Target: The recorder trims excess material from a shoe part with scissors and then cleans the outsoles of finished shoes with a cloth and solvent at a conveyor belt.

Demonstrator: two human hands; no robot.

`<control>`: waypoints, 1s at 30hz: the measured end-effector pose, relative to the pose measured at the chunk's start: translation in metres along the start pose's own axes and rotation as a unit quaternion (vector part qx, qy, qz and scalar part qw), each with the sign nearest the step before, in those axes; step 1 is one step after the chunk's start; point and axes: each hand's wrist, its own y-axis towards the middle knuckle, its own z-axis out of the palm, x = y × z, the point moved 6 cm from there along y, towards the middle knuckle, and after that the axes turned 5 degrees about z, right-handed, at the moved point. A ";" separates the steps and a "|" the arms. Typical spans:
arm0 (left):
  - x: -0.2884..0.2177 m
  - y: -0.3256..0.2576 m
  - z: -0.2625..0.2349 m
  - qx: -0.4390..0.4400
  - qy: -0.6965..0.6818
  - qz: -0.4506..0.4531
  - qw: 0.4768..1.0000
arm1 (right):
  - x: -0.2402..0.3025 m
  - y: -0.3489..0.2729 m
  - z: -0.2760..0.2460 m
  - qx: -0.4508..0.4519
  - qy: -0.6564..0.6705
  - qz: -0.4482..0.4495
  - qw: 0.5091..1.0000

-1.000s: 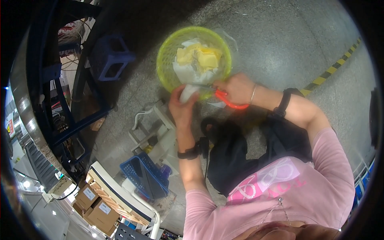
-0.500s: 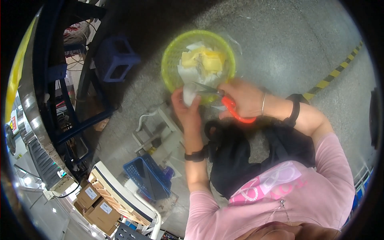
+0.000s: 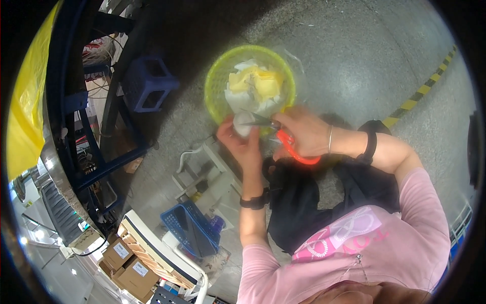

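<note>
My left hand (image 3: pixel 243 145) pinches a small rounded white piece (image 3: pixel 244 124); its material cannot be made out. In my right hand (image 3: pixel 310 133) is a pair of scissors (image 3: pixel 296 152) with red handles, the fingers wrapped around them. The metal blades point left and reach the right side of the white piece. Just beyond both hands stands a round yellow-green basket (image 3: pixel 209 88) on the floor. Inside lie crumpled white scraps (image 3: pixel 240 99) and yellow scraps (image 3: pixel 267 85). My fingers partly hide the basket's near rim.
A blue plastic stool (image 3: pixel 149 83) stands at the far left beside a dark table frame (image 3: pixel 101 162). Nearer are a blue basket (image 3: pixel 190 228), a light-coloured chair (image 3: pixel 157 248) and cardboard boxes (image 3: pixel 134 276). Black-and-yellow tape (image 3: pixel 422 91) marks the floor at right.
The white piece now looks rounder, tilted differently between my left fingers. The scissors stay against it with a slight shift. The whole view has moved a little.
</note>
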 end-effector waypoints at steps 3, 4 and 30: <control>0.001 0.000 0.002 0.009 0.032 0.030 0.999 | 0.000 0.001 0.001 -0.013 0.012 0.001 1.000; 0.002 0.000 0.002 0.004 0.030 0.032 0.999 | 0.000 0.001 0.001 -0.008 0.015 0.007 1.000; -0.005 0.002 0.001 -0.006 0.109 0.122 0.986 | -0.009 0.009 -0.001 -0.064 -0.011 -0.009 0.998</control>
